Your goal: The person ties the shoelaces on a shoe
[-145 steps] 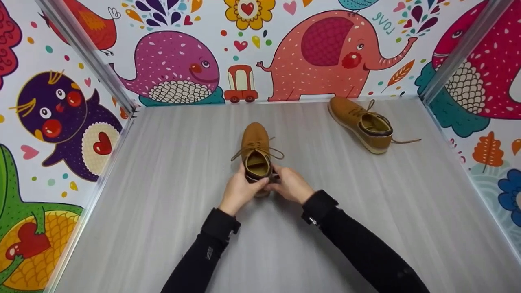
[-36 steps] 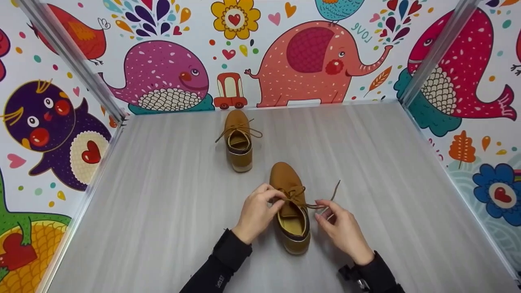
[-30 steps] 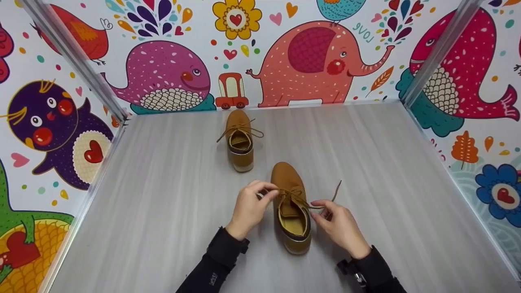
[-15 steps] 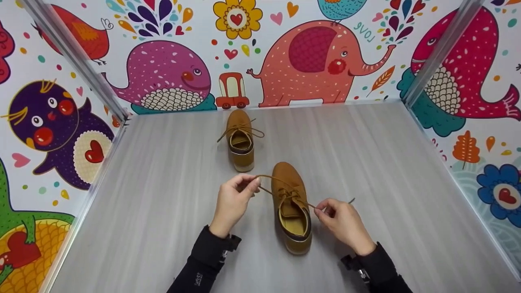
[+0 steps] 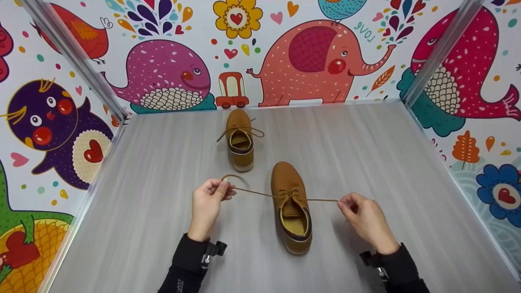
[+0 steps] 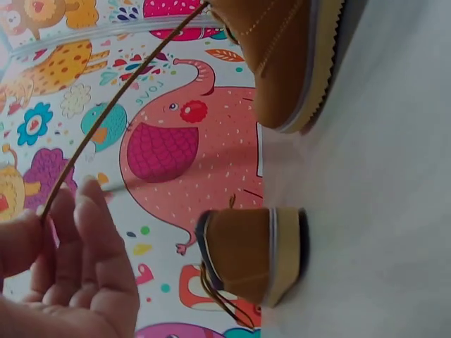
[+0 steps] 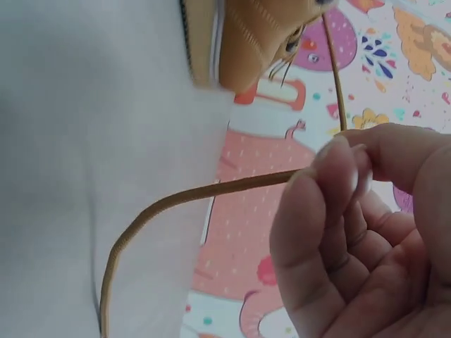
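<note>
On the left, a wall [image 5: 24, 171] carries a drawn penguin [image 5: 44, 118]. In from it, a person's left hand [image 5: 206, 207], coming out of a black sleeve [image 5: 185, 260], pinches a brown shoelace [image 5: 254, 192] between thumb and fingertips, a loose bit arching out past the fingers. That lace runs nearly straight across to the nearer shoe. Beyond the hand, close to the back wall [image 5: 244, 42], stands the farther shoe [image 5: 241, 159], tan, toe to the wall under a drawn red car [image 5: 232, 90], its laces in a bow. Next comes the nearer shoe [image 5: 290, 207], also tan, upright on the pale grey floor [image 5: 358, 154] between the two hands, toe pointing away from the person, its laces meeting over the tongue. From its other side a second shoelace [image 5: 321, 200] is drawn out taut to the right hand [image 5: 371, 219], which pinches it narrowly; the rest of that lace curves down below the fingers. A drawn blue flower [image 5: 498, 195] brightens the right-hand wall [image 5: 458, 173].
</note>
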A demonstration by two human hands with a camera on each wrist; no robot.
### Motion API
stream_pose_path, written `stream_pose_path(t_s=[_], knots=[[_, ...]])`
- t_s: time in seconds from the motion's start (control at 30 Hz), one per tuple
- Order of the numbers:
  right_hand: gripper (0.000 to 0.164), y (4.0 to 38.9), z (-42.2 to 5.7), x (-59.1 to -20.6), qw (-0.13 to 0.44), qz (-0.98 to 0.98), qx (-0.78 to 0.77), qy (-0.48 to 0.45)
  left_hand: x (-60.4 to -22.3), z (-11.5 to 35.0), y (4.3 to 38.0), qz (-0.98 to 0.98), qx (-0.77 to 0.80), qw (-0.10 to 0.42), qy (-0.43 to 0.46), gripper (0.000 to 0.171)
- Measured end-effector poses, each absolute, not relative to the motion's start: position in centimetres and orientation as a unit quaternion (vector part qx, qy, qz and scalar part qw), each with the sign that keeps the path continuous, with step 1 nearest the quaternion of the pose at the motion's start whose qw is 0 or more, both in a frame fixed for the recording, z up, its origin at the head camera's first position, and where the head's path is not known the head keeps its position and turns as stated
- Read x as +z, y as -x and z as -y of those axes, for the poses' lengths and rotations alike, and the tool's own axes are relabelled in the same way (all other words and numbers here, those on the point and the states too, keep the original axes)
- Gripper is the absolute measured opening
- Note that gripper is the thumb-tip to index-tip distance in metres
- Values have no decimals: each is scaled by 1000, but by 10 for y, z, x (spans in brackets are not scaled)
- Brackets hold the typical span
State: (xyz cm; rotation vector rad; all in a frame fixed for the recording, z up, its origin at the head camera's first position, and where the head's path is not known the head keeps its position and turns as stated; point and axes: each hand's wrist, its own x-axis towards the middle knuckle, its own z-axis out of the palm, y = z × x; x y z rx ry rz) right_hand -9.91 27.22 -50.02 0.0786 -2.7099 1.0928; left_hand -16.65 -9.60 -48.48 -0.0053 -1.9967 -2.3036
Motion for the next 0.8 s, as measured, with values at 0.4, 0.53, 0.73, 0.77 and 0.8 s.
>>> stream_pose_path(t_s=[0.4,0.53,0.73,0.77,0.8], knots=[[11,96,-274,-507,126,924,360,-37,-490,110,162,605,-796,2,-38,19],[11,94,-272,-505,111,914,388,-39,-481,106,169,596,-802,7,-35,21],[14,95,-266,-502,158,900,405,-45,-464,91,187,609,-793,18,-7,24],[14,96,-265,-502,169,897,406,-47,-461,88,191,613,-790,20,-1,24],[13,97,-265,-501,181,894,407,-48,-457,84,194,619,-785,21,6,24]])
